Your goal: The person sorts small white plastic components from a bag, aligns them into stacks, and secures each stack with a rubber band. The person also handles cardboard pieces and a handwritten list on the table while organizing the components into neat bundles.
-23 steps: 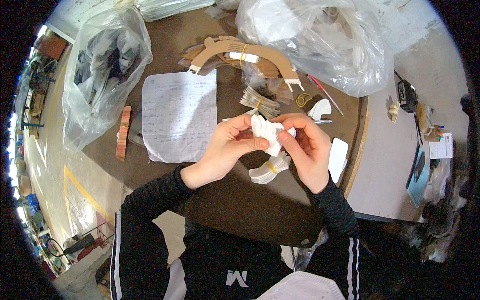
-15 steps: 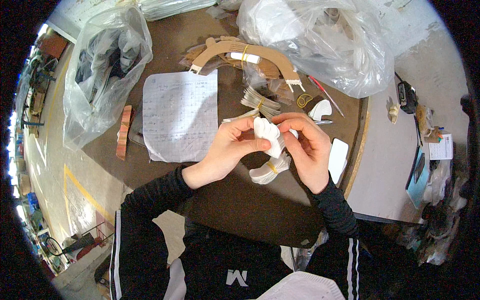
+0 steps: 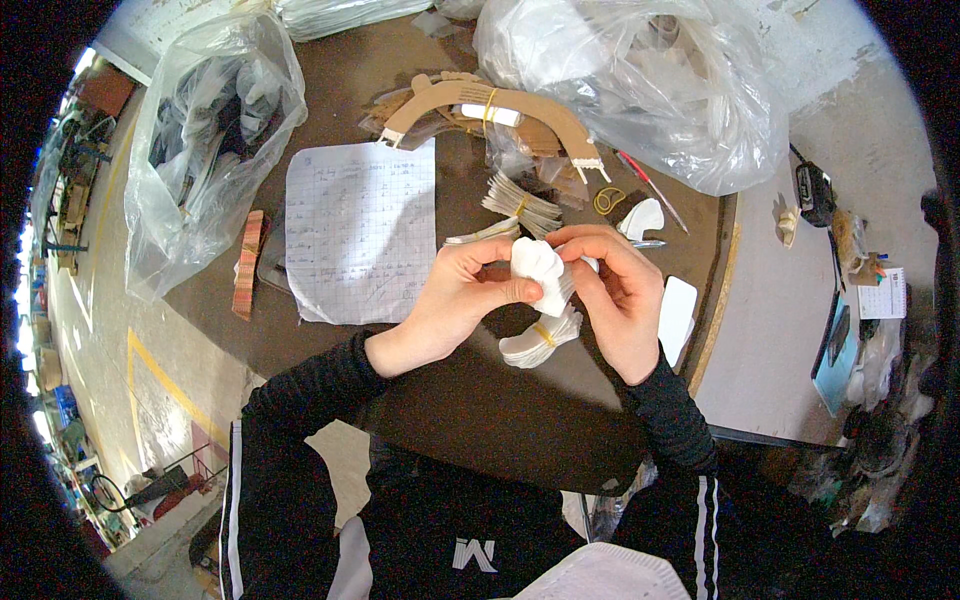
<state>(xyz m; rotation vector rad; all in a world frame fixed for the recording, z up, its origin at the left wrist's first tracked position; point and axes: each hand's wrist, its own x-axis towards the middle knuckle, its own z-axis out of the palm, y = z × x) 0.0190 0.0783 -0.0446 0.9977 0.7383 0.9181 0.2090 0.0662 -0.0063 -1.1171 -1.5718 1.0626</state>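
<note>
My left hand [image 3: 450, 300] pinches a small stack of thin white curved pieces [image 3: 538, 268] between thumb and fingers, the upper edges fanned apart. Close on its other side, my right hand [image 3: 618, 295] has its thumb and bent fingers at the edge of the same stack; its fingertips are partly hidden. Just below the hands lies a white bundle [image 3: 528, 350] tied with a yellow rubber band. Beyond my fingers rests another banded bundle [image 3: 520, 207] of pale curved strips. Loose white pieces [image 3: 641, 219] lie beside the right hand.
A handwritten sheet [image 3: 350, 240] lies left on the brown table [image 3: 450, 420]. Clear plastic bags [image 3: 215, 150] stand far left and far right. At the back is a brown curved cardboard bundle [image 3: 480, 97]. Rubber bands [image 3: 608, 201], a red pen [image 3: 640, 175] and a white card [image 3: 676, 318] sit right.
The white stack has turned slightly in my fingers, so its scalloped upper edges face up more. Both hands stay nearly in place.
</note>
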